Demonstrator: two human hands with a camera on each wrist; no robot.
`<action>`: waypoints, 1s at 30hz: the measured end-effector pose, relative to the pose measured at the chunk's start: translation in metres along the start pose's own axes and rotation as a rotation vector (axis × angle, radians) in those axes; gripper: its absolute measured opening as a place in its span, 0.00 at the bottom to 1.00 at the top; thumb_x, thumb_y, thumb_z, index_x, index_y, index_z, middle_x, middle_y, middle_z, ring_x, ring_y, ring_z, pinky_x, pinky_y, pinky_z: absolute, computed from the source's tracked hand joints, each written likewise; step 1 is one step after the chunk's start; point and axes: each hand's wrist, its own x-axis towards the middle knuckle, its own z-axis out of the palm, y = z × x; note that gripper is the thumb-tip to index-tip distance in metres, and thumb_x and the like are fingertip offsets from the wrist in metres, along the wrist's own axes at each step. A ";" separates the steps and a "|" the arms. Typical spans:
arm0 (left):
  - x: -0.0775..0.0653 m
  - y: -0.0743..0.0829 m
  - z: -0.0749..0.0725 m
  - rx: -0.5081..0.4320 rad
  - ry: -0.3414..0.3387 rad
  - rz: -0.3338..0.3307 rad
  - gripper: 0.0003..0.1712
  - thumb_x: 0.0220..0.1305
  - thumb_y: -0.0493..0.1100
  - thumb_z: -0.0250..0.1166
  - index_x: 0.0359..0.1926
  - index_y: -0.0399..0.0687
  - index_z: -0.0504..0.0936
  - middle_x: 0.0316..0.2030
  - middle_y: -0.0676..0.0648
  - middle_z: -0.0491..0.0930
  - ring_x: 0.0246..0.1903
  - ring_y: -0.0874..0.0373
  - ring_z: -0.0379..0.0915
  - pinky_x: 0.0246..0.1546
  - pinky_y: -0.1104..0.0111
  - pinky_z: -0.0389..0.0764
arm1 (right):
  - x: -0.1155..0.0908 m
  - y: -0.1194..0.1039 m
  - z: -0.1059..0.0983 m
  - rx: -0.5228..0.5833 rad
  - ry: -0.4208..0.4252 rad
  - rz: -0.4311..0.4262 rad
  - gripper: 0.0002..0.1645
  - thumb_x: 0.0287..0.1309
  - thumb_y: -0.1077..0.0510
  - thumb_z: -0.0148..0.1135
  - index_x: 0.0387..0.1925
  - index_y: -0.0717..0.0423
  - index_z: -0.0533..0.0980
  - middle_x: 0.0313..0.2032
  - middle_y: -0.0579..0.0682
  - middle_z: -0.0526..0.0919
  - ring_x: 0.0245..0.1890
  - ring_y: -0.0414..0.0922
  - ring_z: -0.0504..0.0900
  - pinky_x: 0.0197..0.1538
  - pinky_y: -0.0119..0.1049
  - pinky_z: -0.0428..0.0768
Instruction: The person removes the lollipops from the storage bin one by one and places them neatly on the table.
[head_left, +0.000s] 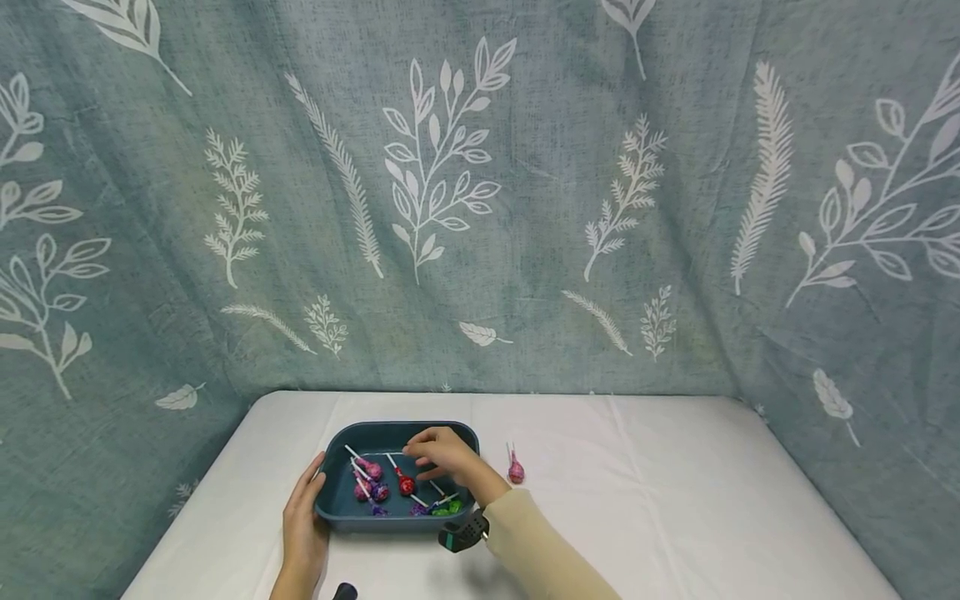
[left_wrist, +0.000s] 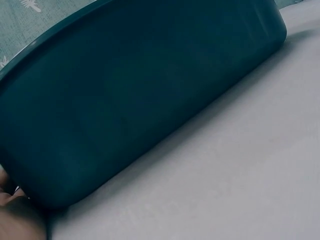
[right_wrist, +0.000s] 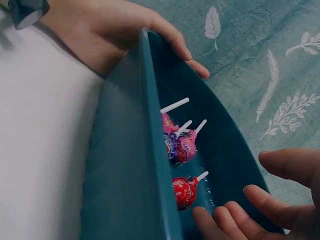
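A red lollipop (head_left: 406, 485) lies in the teal bin (head_left: 390, 525), just beside the fingertips of the right hand (head_left: 448, 457), whose parted fingers grasp nothing; pink and purple lollipops (head_left: 372, 471) lie to that hand's left, green candy (head_left: 447, 507) on its near side. The left hand (head_left: 303, 517) rests unclenched against the bin's left end, fingers at the rim. The right hand hides part of the bin's interior, and to its right a lone pink lollipop (head_left: 516, 472) lies on the white table (head_left: 637, 500).

The tray (head_left: 390, 524) can be entered from above at its left, while the right hand (head_left: 450, 457) blocks its right.
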 end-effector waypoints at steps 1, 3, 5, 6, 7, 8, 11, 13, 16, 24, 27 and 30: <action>0.000 0.000 0.000 0.001 0.000 0.002 0.29 0.73 0.48 0.53 0.72 0.53 0.62 0.73 0.51 0.53 0.71 0.54 0.48 0.70 0.57 0.49 | 0.001 0.000 0.001 -0.006 0.005 0.007 0.15 0.61 0.60 0.63 0.46 0.67 0.76 0.41 0.55 0.80 0.47 0.61 0.78 0.43 0.51 0.82; 0.000 0.000 0.000 -0.002 -0.003 0.008 0.28 0.74 0.48 0.52 0.72 0.52 0.62 0.73 0.51 0.53 0.71 0.54 0.48 0.69 0.57 0.49 | 0.002 -0.001 0.002 -0.025 0.020 0.024 0.15 0.60 0.61 0.64 0.45 0.67 0.76 0.41 0.55 0.79 0.46 0.59 0.78 0.43 0.50 0.82; 0.000 0.000 0.001 -0.006 -0.005 0.011 0.28 0.74 0.47 0.52 0.72 0.52 0.62 0.73 0.51 0.54 0.71 0.54 0.48 0.69 0.57 0.50 | 0.004 0.000 0.005 -0.058 0.037 0.038 0.14 0.59 0.61 0.64 0.44 0.66 0.76 0.40 0.54 0.78 0.44 0.57 0.78 0.42 0.49 0.83; 0.000 0.000 0.000 -0.004 -0.007 0.011 0.28 0.74 0.48 0.52 0.72 0.52 0.62 0.73 0.51 0.53 0.71 0.54 0.48 0.69 0.57 0.50 | 0.005 0.000 0.006 -0.071 0.046 0.044 0.14 0.59 0.62 0.65 0.44 0.66 0.76 0.39 0.54 0.78 0.43 0.56 0.77 0.42 0.49 0.83; 0.000 0.000 0.000 -0.005 -0.009 0.010 0.28 0.74 0.48 0.52 0.72 0.52 0.62 0.73 0.51 0.53 0.71 0.54 0.48 0.69 0.57 0.49 | 0.006 0.001 0.007 -0.083 0.055 0.049 0.13 0.59 0.62 0.65 0.43 0.65 0.76 0.39 0.54 0.78 0.43 0.56 0.77 0.41 0.49 0.83; 0.000 0.000 0.000 -0.004 -0.009 0.010 0.28 0.74 0.48 0.52 0.72 0.52 0.62 0.73 0.51 0.53 0.71 0.54 0.48 0.69 0.57 0.49 | 0.006 0.001 0.008 -0.092 0.064 0.052 0.13 0.58 0.62 0.65 0.43 0.65 0.76 0.39 0.54 0.77 0.43 0.56 0.77 0.41 0.49 0.83; 0.000 -0.001 0.000 -0.004 -0.008 0.010 0.28 0.74 0.48 0.52 0.72 0.53 0.62 0.74 0.52 0.53 0.72 0.54 0.47 0.70 0.57 0.49 | 0.007 0.004 0.013 -0.104 0.094 0.056 0.12 0.58 0.64 0.65 0.41 0.65 0.76 0.38 0.54 0.77 0.43 0.55 0.77 0.42 0.50 0.82; 0.001 -0.002 0.000 -0.008 -0.006 0.010 0.28 0.74 0.48 0.52 0.72 0.53 0.63 0.73 0.52 0.53 0.71 0.54 0.48 0.70 0.57 0.49 | 0.007 0.005 0.017 -0.111 0.109 0.051 0.12 0.57 0.65 0.66 0.41 0.65 0.75 0.38 0.54 0.76 0.43 0.55 0.77 0.42 0.49 0.83; 0.001 -0.002 0.000 -0.010 -0.003 0.009 0.28 0.74 0.48 0.53 0.72 0.52 0.63 0.73 0.51 0.54 0.71 0.54 0.48 0.69 0.57 0.50 | 0.008 0.009 0.022 -0.123 0.118 0.042 0.12 0.54 0.67 0.67 0.40 0.67 0.75 0.36 0.54 0.76 0.41 0.53 0.79 0.40 0.47 0.83; 0.001 0.000 -0.001 -0.007 0.003 0.004 0.30 0.72 0.50 0.55 0.72 0.51 0.62 0.73 0.51 0.53 0.71 0.54 0.49 0.69 0.57 0.51 | 0.011 0.014 0.030 -0.283 0.145 -0.018 0.18 0.43 0.71 0.72 0.37 0.67 0.74 0.33 0.54 0.74 0.28 0.46 0.80 0.30 0.38 0.83; 0.000 -0.001 0.000 -0.007 0.004 0.006 0.30 0.73 0.49 0.54 0.72 0.51 0.62 0.73 0.50 0.54 0.71 0.54 0.50 0.69 0.58 0.51 | 0.012 0.016 0.032 -0.417 0.167 -0.065 0.20 0.39 0.70 0.75 0.35 0.65 0.75 0.32 0.54 0.76 0.27 0.44 0.77 0.28 0.34 0.81; 0.000 0.000 0.000 0.002 0.003 0.003 0.30 0.73 0.49 0.54 0.72 0.51 0.62 0.73 0.50 0.53 0.71 0.54 0.49 0.69 0.58 0.51 | 0.012 0.015 0.032 -0.484 0.185 -0.080 0.22 0.36 0.70 0.77 0.35 0.64 0.75 0.31 0.54 0.77 0.27 0.43 0.73 0.27 0.32 0.78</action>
